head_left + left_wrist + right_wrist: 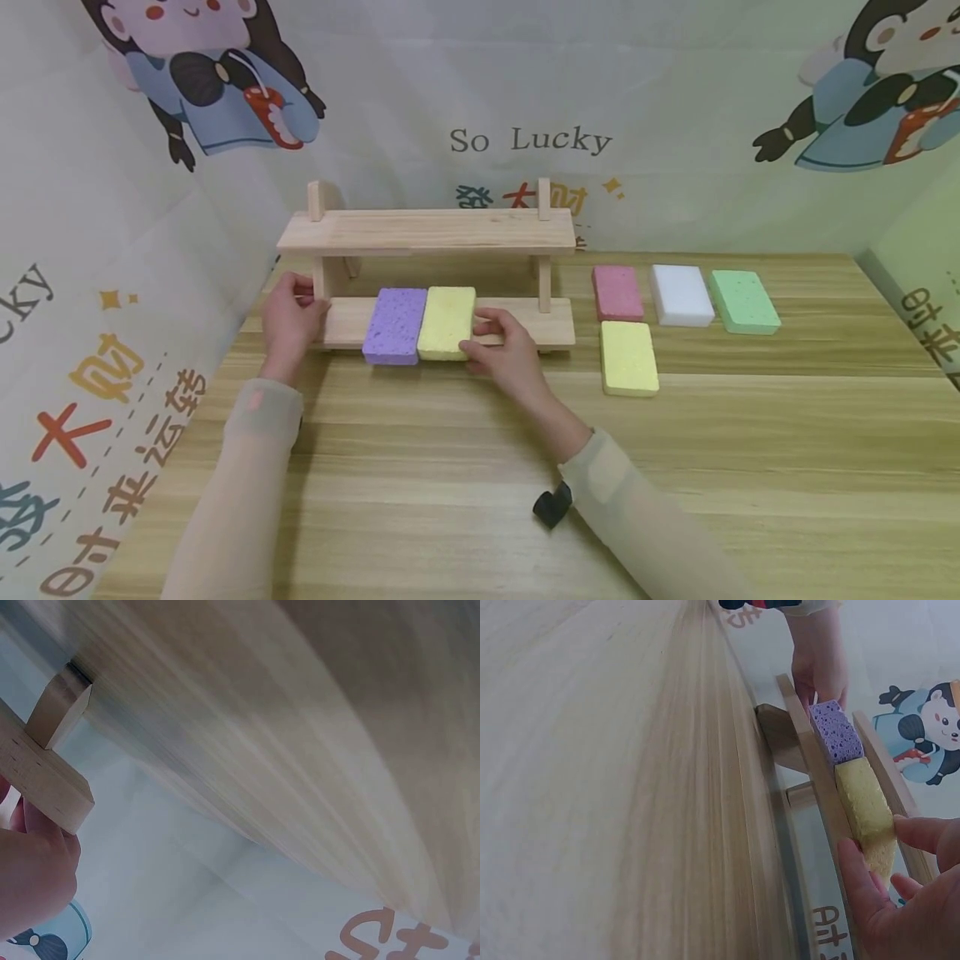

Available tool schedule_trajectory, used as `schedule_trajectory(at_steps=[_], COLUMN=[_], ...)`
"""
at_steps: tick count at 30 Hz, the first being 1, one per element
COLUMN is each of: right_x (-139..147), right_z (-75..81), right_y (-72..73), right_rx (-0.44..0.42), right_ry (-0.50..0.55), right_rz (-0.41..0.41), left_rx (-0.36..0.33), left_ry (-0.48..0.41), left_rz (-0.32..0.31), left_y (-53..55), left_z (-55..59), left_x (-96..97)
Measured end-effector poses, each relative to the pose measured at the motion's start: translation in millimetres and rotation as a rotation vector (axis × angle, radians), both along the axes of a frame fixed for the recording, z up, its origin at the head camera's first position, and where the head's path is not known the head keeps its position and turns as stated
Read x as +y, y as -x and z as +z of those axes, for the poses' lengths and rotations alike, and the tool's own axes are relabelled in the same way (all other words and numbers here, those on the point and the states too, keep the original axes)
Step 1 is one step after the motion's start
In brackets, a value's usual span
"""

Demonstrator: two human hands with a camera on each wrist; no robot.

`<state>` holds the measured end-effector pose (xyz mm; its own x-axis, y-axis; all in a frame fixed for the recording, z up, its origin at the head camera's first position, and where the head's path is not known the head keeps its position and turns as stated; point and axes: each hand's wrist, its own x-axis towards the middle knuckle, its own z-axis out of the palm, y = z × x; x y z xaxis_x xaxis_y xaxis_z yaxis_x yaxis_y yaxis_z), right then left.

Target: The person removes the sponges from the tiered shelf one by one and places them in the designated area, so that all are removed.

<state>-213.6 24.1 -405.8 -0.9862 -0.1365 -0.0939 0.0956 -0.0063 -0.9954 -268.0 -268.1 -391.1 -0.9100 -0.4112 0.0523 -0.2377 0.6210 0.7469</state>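
Observation:
A two-tier wooden shelf [426, 232] stands on the table. On its lower board, a purple sponge [395, 326] and a yellow sponge [447, 323] sit side by side, touching, their near ends over the front edge. My right hand [510, 354] pinches the yellow sponge at its right side; in the right wrist view, thumb and fingers lie on opposite faces of that yellow sponge [866, 799]. At the shelf's left end, my left hand [288, 325] grips the wood. The left wrist view shows its fingers partly hidden behind a wooden piece [52, 780].
Right of the shelf lie a pink sponge [618, 293], a white sponge [682, 295], a green sponge [746, 302] and a second yellow sponge [628, 358]. A printed cloth [420, 83] hangs behind the wood-grain table [420, 500].

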Motion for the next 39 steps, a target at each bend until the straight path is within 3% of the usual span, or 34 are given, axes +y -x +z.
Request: schedule_trajectory(at_steps=[15, 29, 39], right_x=[12, 41, 70], right_z=[5.1, 7.9, 10.7], right_y=[-6.5, -11.5, -18.0], right_rx=[0.008, 0.014, 0.024], right_ry=[0.011, 0.009, -0.047], right_rz=[0.004, 0.031, 0.038], left_rx=[0.007, -0.014, -0.015], left_ry=[-0.002, -0.016, -0.009], left_rz=[-0.006, -0.007, -0.005], left_y=[0.5, 0.2, 2.6], left_z=[-0.8, 1.3, -1.0], left_x=[0.0, -0.2, -1.0])
